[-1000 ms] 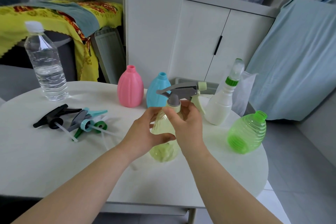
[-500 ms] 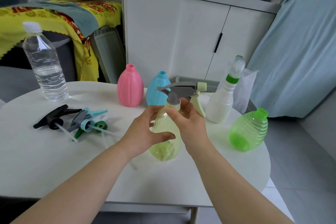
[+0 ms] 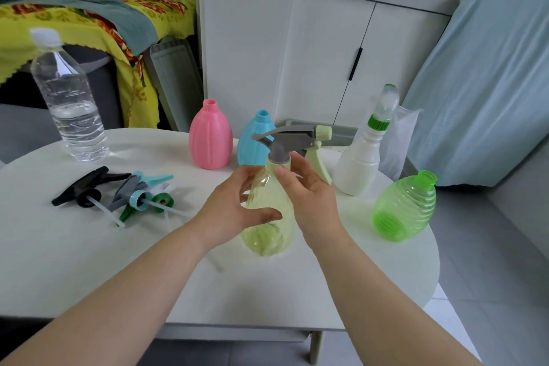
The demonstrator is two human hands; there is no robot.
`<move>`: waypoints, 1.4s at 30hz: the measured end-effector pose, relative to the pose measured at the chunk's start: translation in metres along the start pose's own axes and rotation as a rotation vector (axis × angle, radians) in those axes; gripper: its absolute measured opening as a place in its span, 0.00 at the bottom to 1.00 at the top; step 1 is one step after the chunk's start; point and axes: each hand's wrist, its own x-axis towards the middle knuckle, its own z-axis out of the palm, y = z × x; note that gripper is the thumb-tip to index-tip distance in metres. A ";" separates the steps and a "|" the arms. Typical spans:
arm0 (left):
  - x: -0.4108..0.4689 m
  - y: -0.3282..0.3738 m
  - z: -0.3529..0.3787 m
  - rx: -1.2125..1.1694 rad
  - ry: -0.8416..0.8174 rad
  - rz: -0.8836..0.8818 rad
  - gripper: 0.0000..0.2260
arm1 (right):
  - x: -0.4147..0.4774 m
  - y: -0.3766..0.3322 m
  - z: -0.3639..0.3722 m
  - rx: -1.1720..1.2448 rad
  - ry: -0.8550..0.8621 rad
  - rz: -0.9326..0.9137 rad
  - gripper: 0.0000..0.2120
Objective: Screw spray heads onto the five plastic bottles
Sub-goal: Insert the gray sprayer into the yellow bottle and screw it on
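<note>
Leftward, loose spray heads (image 3: pixel 118 196) lie on the table (image 3: pixel 89 261); mid-table the left hand (image 3: pixel 234 211) grips the translucent yellow bottle (image 3: pixel 269 235) — its grey spray head (image 3: pixel 294 140) on top — while the right hand (image 3: pixel 309 193) rests loose-fingered, thumb at the neck.

Left hand (image 3: pixel 234 208) fingers mostly vanish behind the yellow bottle (image 3: pixel 269 235), whose spray head (image 3: pixel 294 138) partly covers the blue bottle (image 3: pixel 248 145).
</note>
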 end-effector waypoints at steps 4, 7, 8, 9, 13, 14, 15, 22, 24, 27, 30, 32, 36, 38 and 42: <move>0.002 0.003 -0.002 -0.002 -0.048 -0.003 0.26 | -0.002 0.001 -0.001 -0.109 0.071 -0.059 0.12; 0.003 0.002 -0.002 -0.034 -0.067 0.001 0.25 | -0.003 -0.005 -0.005 -0.191 -0.075 -0.007 0.14; 0.004 0.002 -0.002 -0.041 -0.078 0.000 0.25 | -0.003 -0.007 -0.007 -0.155 -0.110 0.032 0.13; 0.004 0.002 -0.002 -0.043 -0.085 0.000 0.25 | -0.002 -0.009 -0.007 -0.097 -0.119 0.069 0.14; 0.004 0.000 0.003 -0.031 -0.007 0.021 0.25 | 0.001 -0.005 0.001 0.026 0.027 0.042 0.14; 0.003 0.000 0.004 -0.028 0.011 0.023 0.25 | 0.001 -0.003 0.006 0.008 0.073 -0.006 0.14; 0.002 0.000 0.006 -0.027 0.018 0.025 0.25 | 0.001 -0.001 0.010 -0.019 0.110 -0.052 0.14; 0.008 0.004 0.000 -0.043 -0.088 0.005 0.25 | -0.002 -0.007 -0.007 -0.067 -0.227 -0.042 0.13; 0.009 0.004 -0.002 -0.048 -0.116 -0.006 0.25 | -0.001 -0.009 -0.012 -0.032 -0.240 -0.024 0.12; 0.007 0.003 0.000 -0.051 -0.083 -0.009 0.24 | 0.003 -0.007 -0.010 0.037 -0.125 -0.006 0.12; 0.005 0.002 0.002 -0.048 -0.037 -0.002 0.25 | 0.001 -0.003 0.003 0.003 0.033 -0.023 0.12; 0.005 0.003 0.001 -0.042 -0.048 -0.013 0.25 | -0.001 0.000 0.006 -0.070 0.121 -0.072 0.14; 0.007 0.006 -0.003 -0.066 -0.131 -0.067 0.25 | -0.002 -0.006 -0.009 -0.134 -0.058 -0.099 0.11; 0.008 0.008 -0.009 -0.105 -0.196 -0.143 0.27 | 0.000 -0.014 -0.020 -0.119 -0.182 -0.052 0.09; 0.010 0.011 -0.019 -0.105 -0.286 -0.229 0.31 | 0.008 -0.023 -0.029 -0.159 -0.287 0.003 0.09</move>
